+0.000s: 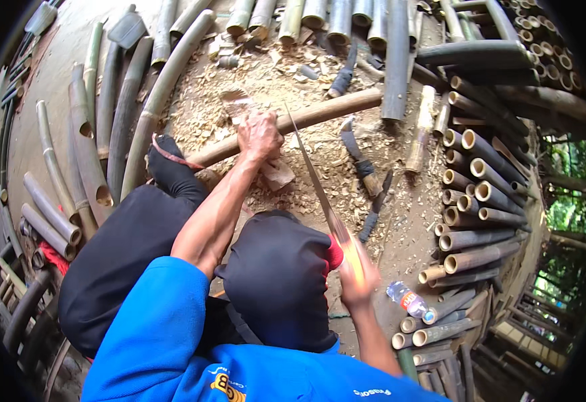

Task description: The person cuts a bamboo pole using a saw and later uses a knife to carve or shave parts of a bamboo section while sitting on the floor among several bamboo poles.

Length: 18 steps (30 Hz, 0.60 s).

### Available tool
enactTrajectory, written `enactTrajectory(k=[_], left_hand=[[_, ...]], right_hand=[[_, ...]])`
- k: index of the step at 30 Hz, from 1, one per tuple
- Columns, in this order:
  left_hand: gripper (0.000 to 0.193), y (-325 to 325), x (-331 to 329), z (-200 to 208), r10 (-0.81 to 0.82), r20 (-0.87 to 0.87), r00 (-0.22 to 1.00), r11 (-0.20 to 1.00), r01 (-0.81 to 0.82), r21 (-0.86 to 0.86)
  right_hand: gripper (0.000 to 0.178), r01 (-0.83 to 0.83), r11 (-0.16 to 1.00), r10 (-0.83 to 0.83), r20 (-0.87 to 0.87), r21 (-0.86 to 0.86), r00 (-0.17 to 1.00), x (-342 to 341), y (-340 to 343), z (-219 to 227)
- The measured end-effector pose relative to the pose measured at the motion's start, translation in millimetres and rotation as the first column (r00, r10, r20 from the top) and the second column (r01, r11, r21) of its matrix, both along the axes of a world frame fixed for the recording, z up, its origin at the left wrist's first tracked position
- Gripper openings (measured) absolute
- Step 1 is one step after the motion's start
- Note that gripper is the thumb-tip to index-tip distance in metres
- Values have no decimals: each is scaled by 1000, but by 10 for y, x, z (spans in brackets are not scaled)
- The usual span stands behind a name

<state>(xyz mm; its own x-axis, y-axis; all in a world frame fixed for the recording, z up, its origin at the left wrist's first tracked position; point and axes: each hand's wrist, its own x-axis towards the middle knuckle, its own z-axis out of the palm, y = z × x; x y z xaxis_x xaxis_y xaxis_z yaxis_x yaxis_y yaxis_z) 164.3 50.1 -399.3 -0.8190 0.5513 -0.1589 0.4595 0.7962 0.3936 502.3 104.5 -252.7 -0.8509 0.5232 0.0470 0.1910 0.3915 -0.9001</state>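
My right hand (361, 278), smeared by motion, is closed around the bright orange-yellow handle of a hand saw (318, 191). The long, narrow blade slants up and away, its far part against a brown wooden pole (336, 108). Just left of the blade, my left hand (261, 137) grips the pole from above, fingers wrapped round it. The pole runs slantwise from beside my left foot (172, 171) to the far right. Beneath my left hand lies a pale wood block (277, 174). Whether the teeth are inside a cut cannot be made out.
Wood shavings (293, 74) cover the ground. Right of the pole lie a curved knife (356, 151) and another dark-handled tool (372, 218). Stacked bamboo tubes (480, 228) line the right, with a plastic bottle (410, 300) beside them. More bamboo lengths (149, 114) lie left.
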Motion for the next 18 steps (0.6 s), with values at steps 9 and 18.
enactTrajectory(k=[9, 18], left_hand=[[56, 123, -386, 355, 17, -159, 987, 749, 93, 656], [47, 1585, -302, 380, -337, 297, 893, 933, 359, -19]], right_hand=[[39, 127, 987, -124, -33, 101, 992, -1340, 149, -328], [53, 81, 994, -86, 68, 69, 994, -1123, 184, -277]])
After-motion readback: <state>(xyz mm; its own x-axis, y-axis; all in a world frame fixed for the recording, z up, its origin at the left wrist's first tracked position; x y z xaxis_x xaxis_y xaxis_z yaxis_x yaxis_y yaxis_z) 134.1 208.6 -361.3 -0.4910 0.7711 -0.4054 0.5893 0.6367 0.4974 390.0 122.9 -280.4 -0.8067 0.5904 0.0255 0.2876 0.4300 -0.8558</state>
